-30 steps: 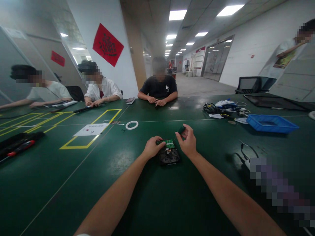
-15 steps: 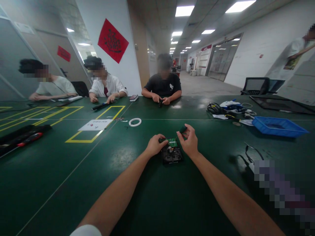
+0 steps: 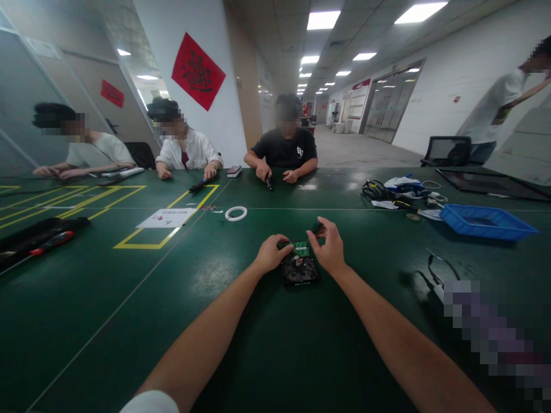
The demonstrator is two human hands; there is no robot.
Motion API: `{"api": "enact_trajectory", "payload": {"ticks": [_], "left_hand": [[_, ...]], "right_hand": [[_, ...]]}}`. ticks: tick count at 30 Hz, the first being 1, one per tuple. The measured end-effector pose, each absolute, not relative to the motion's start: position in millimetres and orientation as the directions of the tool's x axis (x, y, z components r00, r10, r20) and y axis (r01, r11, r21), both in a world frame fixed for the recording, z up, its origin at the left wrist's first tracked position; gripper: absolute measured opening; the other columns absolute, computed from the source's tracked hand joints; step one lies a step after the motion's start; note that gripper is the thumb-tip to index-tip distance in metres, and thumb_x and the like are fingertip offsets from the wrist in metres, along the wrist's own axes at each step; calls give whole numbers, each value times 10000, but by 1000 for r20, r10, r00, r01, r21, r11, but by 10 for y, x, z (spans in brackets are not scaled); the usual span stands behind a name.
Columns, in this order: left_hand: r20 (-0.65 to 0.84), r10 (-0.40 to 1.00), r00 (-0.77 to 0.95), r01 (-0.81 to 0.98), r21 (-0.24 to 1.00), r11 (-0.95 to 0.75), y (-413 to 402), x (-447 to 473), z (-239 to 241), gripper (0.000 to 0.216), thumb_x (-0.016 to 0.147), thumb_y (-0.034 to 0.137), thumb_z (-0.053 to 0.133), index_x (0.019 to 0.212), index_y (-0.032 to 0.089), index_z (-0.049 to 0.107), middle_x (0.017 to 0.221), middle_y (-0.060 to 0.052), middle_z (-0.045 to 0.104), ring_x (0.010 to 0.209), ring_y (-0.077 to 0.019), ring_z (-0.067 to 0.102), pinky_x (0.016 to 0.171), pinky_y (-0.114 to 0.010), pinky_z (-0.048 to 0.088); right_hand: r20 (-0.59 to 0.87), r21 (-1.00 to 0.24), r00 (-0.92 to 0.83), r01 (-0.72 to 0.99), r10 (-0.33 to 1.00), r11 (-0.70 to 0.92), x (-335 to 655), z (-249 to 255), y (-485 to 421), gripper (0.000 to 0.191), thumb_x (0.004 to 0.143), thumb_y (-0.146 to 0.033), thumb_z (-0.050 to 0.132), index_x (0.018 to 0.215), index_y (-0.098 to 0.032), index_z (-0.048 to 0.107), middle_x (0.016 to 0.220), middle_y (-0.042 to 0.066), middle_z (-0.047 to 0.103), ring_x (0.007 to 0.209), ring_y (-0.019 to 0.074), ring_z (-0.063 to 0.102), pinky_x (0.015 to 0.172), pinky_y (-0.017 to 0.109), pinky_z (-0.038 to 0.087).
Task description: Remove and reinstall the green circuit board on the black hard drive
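A hard drive lies on the green table in front of me, its green circuit board facing up along the far side. My left hand is closed on the drive's far left edge, thumb by the board. In my right hand, the fingertips pinch a screwdriver by its dark handle. The handle leans over the board's right end. I cannot clearly make out the screwdriver's tip.
A white ring and a paper sheet lie beyond to the left. Farther right are tangled cables, a blue tray and a partly pixelated object. A black case sits far left. Several people are around.
My right hand and the screwdriver handle have shifted slightly left. Across the table, two people's hands have moved with dark tools. A person at the right wall has come further into view.
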State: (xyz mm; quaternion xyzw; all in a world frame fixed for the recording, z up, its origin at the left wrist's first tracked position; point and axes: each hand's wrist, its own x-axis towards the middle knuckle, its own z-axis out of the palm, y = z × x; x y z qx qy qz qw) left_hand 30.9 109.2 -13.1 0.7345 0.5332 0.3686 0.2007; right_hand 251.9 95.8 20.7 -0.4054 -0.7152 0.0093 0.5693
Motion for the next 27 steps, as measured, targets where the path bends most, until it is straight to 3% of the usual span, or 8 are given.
{"api": "enact_trajectory", "payload": {"ticks": [12,27], "left_hand": [[316,935,158,648,681,-340,1084,314,-101,277,857,378,719,1088,227,704,1087,-52,702,1006,-214,645,895,-335,501],[311,939,147,640,694,-330,1072,322,-98,282,860,383,712,1095,227,703,1085,-55,701,999,-212,647,888,-332,509]], "right_hand": [[801,-467,-26,597,598,652,2479,133,958,560,951,-359,581,1454,-216,382,1282,158,609,914,241,694,862,466,615],[811,-488,16,570,585,661,2502,146,957,565,954,-365,582,1457,-205,380,1314,171,584,949,242,698,815,429,633]]}}
